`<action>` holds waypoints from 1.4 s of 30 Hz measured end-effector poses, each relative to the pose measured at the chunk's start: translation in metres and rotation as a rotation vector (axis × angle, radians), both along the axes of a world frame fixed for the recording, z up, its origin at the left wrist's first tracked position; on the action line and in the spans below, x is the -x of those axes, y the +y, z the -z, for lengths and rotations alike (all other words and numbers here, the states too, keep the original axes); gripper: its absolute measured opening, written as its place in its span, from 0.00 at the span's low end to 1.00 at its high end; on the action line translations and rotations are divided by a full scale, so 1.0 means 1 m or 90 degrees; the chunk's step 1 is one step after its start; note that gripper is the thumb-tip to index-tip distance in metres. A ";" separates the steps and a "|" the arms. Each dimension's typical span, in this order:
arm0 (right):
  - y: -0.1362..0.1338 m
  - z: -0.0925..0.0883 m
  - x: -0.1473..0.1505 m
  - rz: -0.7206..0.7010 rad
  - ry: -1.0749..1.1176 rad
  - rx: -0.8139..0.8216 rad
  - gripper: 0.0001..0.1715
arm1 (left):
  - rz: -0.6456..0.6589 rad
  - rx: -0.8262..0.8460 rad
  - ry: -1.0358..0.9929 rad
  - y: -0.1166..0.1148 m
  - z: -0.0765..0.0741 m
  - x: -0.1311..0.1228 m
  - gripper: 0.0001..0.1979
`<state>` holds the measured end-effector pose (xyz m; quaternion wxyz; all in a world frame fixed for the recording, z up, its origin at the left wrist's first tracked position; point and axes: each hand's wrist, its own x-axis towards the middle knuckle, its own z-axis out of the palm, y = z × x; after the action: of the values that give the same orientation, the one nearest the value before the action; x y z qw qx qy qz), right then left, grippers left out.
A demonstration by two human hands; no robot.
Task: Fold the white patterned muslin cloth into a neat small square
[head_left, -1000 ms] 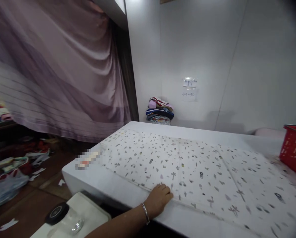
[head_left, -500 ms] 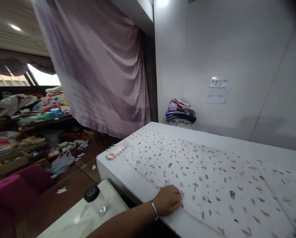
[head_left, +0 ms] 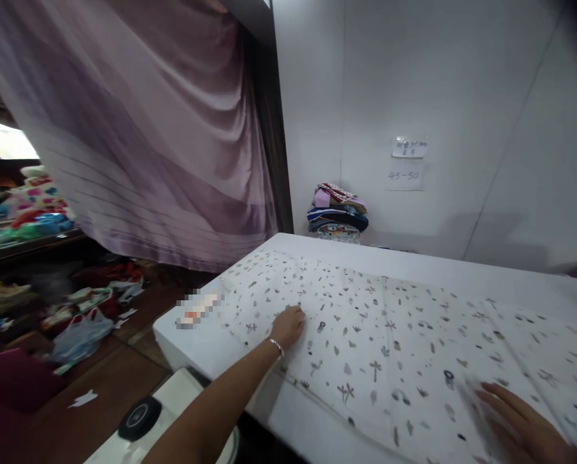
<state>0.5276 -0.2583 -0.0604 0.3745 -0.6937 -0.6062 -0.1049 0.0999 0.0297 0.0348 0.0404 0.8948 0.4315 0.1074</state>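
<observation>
A white cloth point(head_left: 366, 351) printed with small plants, rainbows and other motifs is spread over the white table. My left hand point(head_left: 288, 327), a silver bracelet at its wrist, rests on the cloth toward its left end, fingers laid down on the fabric. At the lower right is my right hand point(head_left: 525, 419), smeared by motion, its fingers stretched out low over the cloth. A pale, blurred strip runs along its left side; whether it is a fold of cloth or something held, I cannot tell.
A pixelated item point(head_left: 199, 310) lies on the table's left corner. Below stands a white machine point(head_left: 172, 393) with a black knob point(head_left: 140, 417). Folded textiles point(head_left: 337, 209) are stacked against the wall. A purple curtain point(head_left: 187, 142) hangs behind; bags and clutter point(head_left: 83, 328) cover the floor at left.
My left hand has moved from the cloth's front edge inward and to the left. My right hand has come into view at lower right. The view has shifted somewhat rightward.
</observation>
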 end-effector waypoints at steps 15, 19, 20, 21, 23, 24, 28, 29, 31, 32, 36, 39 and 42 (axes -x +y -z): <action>0.072 -0.031 0.056 -0.074 -0.157 0.290 0.38 | -0.025 -0.014 0.048 0.186 0.008 -0.153 0.21; 0.069 -0.030 0.061 -0.062 -0.152 0.329 0.40 | -0.010 -0.005 0.066 0.212 0.018 -0.171 0.22; 0.069 -0.030 0.062 -0.060 -0.147 0.330 0.41 | -0.008 -0.006 0.068 0.217 0.020 -0.173 0.22; 0.069 -0.031 0.062 -0.056 -0.142 0.329 0.41 | -0.007 -0.010 0.067 0.220 0.022 -0.175 0.21; 0.069 -0.032 0.061 -0.050 -0.138 0.326 0.41 | -0.007 -0.023 0.062 0.227 0.023 -0.177 0.18; 0.070 -0.033 0.061 -0.048 -0.139 0.329 0.41 | -0.008 -0.030 0.058 0.229 0.023 -0.178 0.16; 0.081 -0.038 0.067 -0.050 -0.158 0.332 0.42 | -0.031 -0.054 0.039 0.238 0.022 -0.180 0.13; 0.085 -0.039 0.070 -0.057 -0.163 0.330 0.42 | -0.040 -0.057 0.036 0.240 0.022 -0.181 0.13; 0.094 -0.039 0.079 -0.087 -0.170 0.330 0.42 | -0.055 -0.059 0.031 0.243 0.023 -0.181 0.13; 0.098 -0.038 0.083 -0.105 -0.171 0.335 0.43 | -0.058 -0.057 0.029 0.244 0.023 -0.181 0.14; 0.105 -0.033 0.093 -0.144 -0.173 0.350 0.43 | -0.056 -0.061 0.005 0.235 0.025 -0.181 0.18; 0.110 -0.040 0.093 -0.146 -0.166 0.364 0.41 | 0.000 -0.082 -0.020 0.213 0.027 -0.181 0.22; 0.127 -0.057 0.094 -0.142 -0.156 0.375 0.37 | 0.095 -0.076 0.006 0.190 0.033 -0.181 0.23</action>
<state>0.4341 -0.1311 -0.0031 0.0917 -0.6838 -0.7231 0.0339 0.2808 0.2194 0.0017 -0.0074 0.9258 0.3567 0.1252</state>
